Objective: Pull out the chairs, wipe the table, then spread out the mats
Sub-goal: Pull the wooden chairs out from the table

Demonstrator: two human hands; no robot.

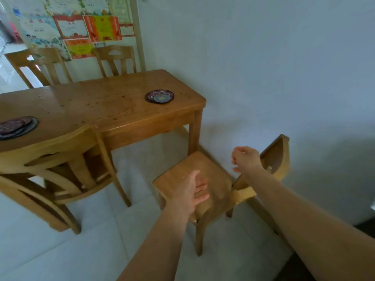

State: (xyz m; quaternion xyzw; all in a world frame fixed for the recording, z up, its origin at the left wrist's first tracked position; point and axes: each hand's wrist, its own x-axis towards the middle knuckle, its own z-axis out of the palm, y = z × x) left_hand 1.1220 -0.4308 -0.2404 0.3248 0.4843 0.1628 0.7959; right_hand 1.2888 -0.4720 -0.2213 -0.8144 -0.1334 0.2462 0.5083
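Nearest, two bare forearms reach in from the bottom edge. The left hand hangs over the seat of a chair, fingers loosely curled, its grip holding nothing. The right hand is just above that chair's backrest, fingers loosely curled, grip also empty; whether it touches the wood I cannot tell. This chair is light honey-coloured wood with a flat seat, stands clear of the desk's right end on pale floor tiles, and its backrest is towards the white wall on the right.

To the left, a second chair of the same wood is tucked against the desk's near edge. The desk is brown wood, its top speckled with spots and crumbs. Round dark patterned mats lie on it: a stack at the near left, another towards the far right. Beyond, two more chairs stand on the far side, before a wall with colourful certificates.
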